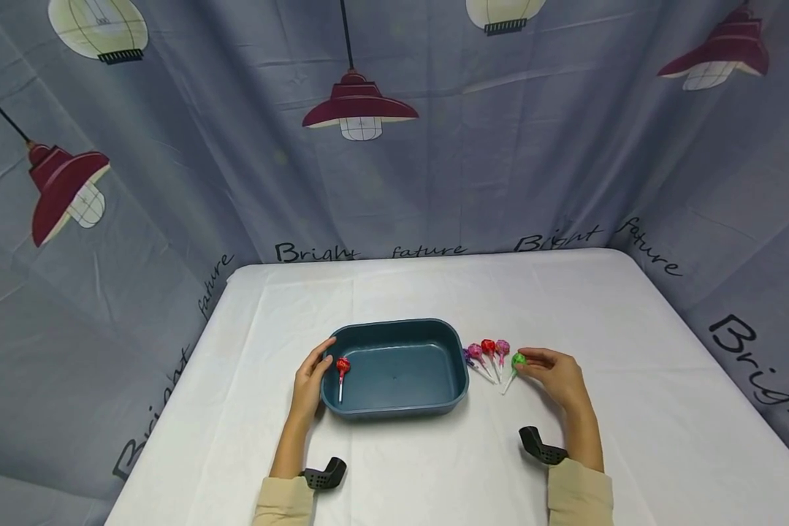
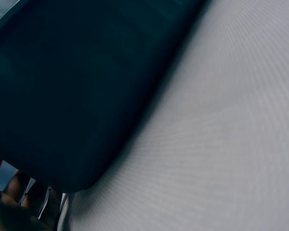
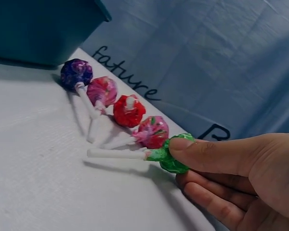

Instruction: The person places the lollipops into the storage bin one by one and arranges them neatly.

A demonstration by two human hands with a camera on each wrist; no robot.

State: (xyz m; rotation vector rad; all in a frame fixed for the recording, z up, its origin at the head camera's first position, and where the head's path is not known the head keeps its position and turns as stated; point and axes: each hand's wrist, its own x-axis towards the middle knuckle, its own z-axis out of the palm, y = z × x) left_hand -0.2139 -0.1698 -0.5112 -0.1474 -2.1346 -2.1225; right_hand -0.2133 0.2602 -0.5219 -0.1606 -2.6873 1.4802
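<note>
My left hand (image 1: 310,376) holds the left end of a dark teal plastic bin (image 1: 394,410), thumb at the rim and fingers along the outer wall. In the left wrist view those fingers (image 2: 50,207) show at the bin's lower end. A red lollipop (image 1: 342,365) leans inside the bin near its left wall. To the right of the bin, my right hand (image 1: 557,376) pinches the green wrapped head of a lollipop (image 3: 173,163) between thumb and fingers, its white stick pointing left. Beside it lie a purple lollipop (image 3: 76,73), a red lollipop (image 3: 128,111) and two pink ones.
A white cloth (image 1: 434,475) covers the table. Grey-blue curtains (image 1: 394,190) printed with lamps and lettering stand behind and at both sides. Each wrist carries a black camera mount (image 1: 325,475). The loose lollipops are fanned close to the bin's right end, sticks toward the near side.
</note>
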